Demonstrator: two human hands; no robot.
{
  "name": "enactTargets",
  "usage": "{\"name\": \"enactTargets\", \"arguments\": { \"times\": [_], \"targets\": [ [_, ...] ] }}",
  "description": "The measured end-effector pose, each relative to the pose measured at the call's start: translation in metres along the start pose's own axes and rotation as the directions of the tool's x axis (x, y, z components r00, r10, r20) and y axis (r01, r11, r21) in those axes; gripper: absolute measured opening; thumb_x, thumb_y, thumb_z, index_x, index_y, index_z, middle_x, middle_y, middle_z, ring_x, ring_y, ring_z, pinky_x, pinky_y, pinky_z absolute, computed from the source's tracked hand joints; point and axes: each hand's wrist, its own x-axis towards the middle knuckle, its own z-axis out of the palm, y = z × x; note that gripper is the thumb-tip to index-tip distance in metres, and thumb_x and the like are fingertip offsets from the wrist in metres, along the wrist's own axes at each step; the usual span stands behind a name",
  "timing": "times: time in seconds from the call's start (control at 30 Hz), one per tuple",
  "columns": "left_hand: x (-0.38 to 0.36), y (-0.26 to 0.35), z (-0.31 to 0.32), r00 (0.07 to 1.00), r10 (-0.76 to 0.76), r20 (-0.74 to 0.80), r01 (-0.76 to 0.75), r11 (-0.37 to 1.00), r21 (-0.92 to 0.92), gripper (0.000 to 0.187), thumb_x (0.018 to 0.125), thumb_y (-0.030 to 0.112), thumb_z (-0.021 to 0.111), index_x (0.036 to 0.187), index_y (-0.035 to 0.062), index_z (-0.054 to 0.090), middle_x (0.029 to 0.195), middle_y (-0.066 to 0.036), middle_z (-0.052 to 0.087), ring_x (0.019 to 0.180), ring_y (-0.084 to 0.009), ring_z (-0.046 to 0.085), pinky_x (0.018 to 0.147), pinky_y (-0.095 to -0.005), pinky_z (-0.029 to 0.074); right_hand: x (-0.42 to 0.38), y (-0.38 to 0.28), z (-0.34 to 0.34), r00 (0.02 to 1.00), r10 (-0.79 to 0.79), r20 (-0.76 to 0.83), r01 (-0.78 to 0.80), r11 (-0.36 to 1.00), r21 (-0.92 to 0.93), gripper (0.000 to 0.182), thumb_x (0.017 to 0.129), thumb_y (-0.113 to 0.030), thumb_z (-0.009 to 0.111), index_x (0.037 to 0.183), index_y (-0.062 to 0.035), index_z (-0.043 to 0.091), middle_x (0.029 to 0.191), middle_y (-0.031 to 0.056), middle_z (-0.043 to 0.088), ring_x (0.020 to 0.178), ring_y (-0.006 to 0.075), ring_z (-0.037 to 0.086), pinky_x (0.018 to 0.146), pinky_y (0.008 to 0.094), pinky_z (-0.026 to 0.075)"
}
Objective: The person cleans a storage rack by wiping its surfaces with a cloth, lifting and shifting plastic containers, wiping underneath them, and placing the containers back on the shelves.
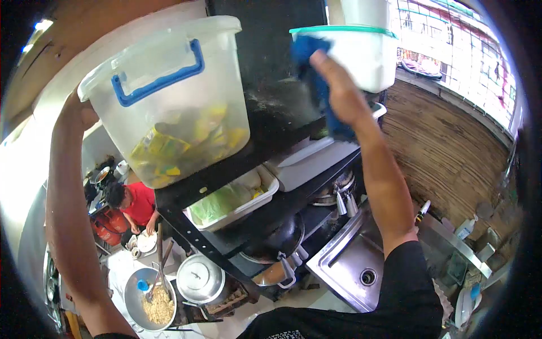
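Bin (226,73), upper left, met left hand (89,114) at its left rim, finger closure hidden; yellow packets (161,147) lay inside. Tray (270,192), centre, held green bag (217,203). Right hand (345,100), upper right, clasped blue cloth (307,53), long axis near upright, right of bin, near green-lidded tub (367,65); left hand lay nearer bin.

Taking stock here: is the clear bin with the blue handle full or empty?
Partly full: the clear bin shows yellow packets through its lower wall, none near the rim.
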Motion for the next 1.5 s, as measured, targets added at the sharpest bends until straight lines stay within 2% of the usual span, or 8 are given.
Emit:
{"name": "enactTargets", "arguments": {
  "times": [0.13, 0.4, 0.5, 0.6, 0.93, 1.03, 1.23, 1.5],
  "targets": [
    [0.0, -0.009, 0.009, 0.997, 0.052, -0.065, -0.045, 0.993, 0.107, 0.034, 0.098, 0.023, 0.06, 0.127, 0.0051, 0.063, 0.118, -0.014, 0.069, 0.103, -0.0237, 0.069, 0.086, -0.0402, 0.061, -0.016, -0.033, 0.028, 0.621, 0.222, 0.752, -0.002, 0.959, -0.282, 0.048, 0.106, -0.039, 0.039, 0.113, 0.0019, 0.063, 0.116, 0.0198, 0.068, 0.112, 0.0369, 0.062, 0.1, 0.0457, 0.045],
    [0.007, -0.027, -0.009, 0.963, 0.043, 0.267, -0.075, 0.991, 0.11, 0.042, 0.098, 0.033, 0.06, 0.13, 0.0061, 0.06, 0.12, -0.011, 0.069, 0.105, -0.0224, 0.068, 0.09, -0.0416, 0.058, 0.038, 0.114, -0.043, 0.511, 0.63, 0.585, -0.191, 0.747, -0.637, 0.046, 0.103, -0.04, 0.044, 0.116, -0.0018, 0.068, 0.12, 0.0188, 0.068, 0.11, 0.0328, 0.063, 0.101, 0.0449, 0.044],
    [0.031, -0.028, -0.025, 0.999, 0.039, 0.001, -0.038, 0.989, 0.139, 0.042, 0.1, 0.038, 0.054, 0.128, 0.0073, 0.061, 0.118, -0.011, 0.069, 0.104, -0.0228, 0.068, 0.09, -0.0417, 0.059, 0.047, 0.069, -0.022, 0.481, 0.694, 0.536, -0.052, 0.632, -0.773, 0.042, 0.102, -0.035, 0.046, 0.112, -0.0016, 0.069, 0.12, 0.0202, 0.067, 0.108, 0.0348, 0.063, 0.1, 0.0464, 0.044],
    [0.002, -0.04, 0.021, 0.989, 0.104, -0.102, -0.091, 0.988, 0.124, 0.047, 0.1, 0.043, 0.048, 0.129, 0.0071, 0.059, 0.119, -0.012, 0.068, 0.105, -0.0241, 0.068, 0.091, -0.0437, 0.058, 0.024, 0.053, 0.018, 0.459, 0.229, 0.859, 0.432, 0.787, -0.441, 0.044, 0.1, -0.038, 0.043, 0.11, -0.0017, 0.067, 0.11, 0.0223, 0.067, 0.109, 0.0401, 0.061, 0.096, 0.0491, 0.046],
    [-0.065, -0.087, 0.036, 0.937, 0.287, -0.198, -0.295, 0.955, -0.013, 0.051, 0.101, 0.04, 0.046, 0.13, -0.001, 0.056, 0.121, -0.014, 0.065, 0.111, -0.0267, 0.063, 0.098, -0.0403, 0.049, -0.037, 0.001, -0.031, 0.804, 0.375, 0.461, -0.066, 0.827, -0.558, 0.043, 0.102, -0.032, 0.053, 0.109, 0.0105, 0.06, 0.12, 0.0378, 0.059, 0.128, 0.0474, 0.05, 0.11, 0.0448, 0.037],
    [-0.089, -0.113, 0.06, 0.871, 0.433, -0.233, -0.428, 0.901, 0.076, 0.046, 0.105, 0.034, 0.043, 0.135, -0.0001, 0.053, 0.131, -0.014, 0.06, 0.119, -0.0238, 0.058, 0.1, -0.0376, 0.047, -0.037, 0.067, -0.056, 0.961, 0.175, 0.213, -0.01, 0.794, -0.608, 0.034, 0.101, -0.027, 0.054, 0.094, 0.0071, 0.055, 0.091, 0.031, 0.051, 0.091, 0.0446, 0.049, 0.096, 0.0461, 0.044],
    [-0.088, -0.159, 0.036, 0.607, 0.774, -0.18, -0.586, 0.589, 0.557, 0.057, 0.106, 0.037, 0.042, 0.152, 0.0037, 0.037, 0.153, -0.016, 0.041, 0.135, -0.0268, 0.047, 0.111, -0.041, 0.039, -0.097, -0.011, 0.018, 0.981, -0.09, 0.17, 0.162, 0.86, -0.484, 0.022, 0.092, -0.009, 0.063, 0.08, 0.0038, 0.051, 0.133, 0.039, 0.053, 0.124, 0.0477, 0.056, 0.101, 0.0496, 0.046],
    [-0.107, -0.159, 0.064, 0.678, 0.706, -0.206, -0.6, 0.693, 0.399, 0.057, 0.106, 0.039, 0.039, 0.147, -0.0009, 0.041, 0.148, -0.02, 0.044, 0.135, -0.028, 0.044, 0.113, -0.0405, 0.034, -0.126, 0.01, 0.016, 0.915, -0.389, 0.112, 0.398, 0.816, -0.42, 0.036, 0.084, 0.008, 0.064, 0.119, 0.005, 0.066, 0.136, 0.0275, 0.057, 0.13, 0.0434, 0.053, 0.113, 0.0476, 0.038]
  ]
}}
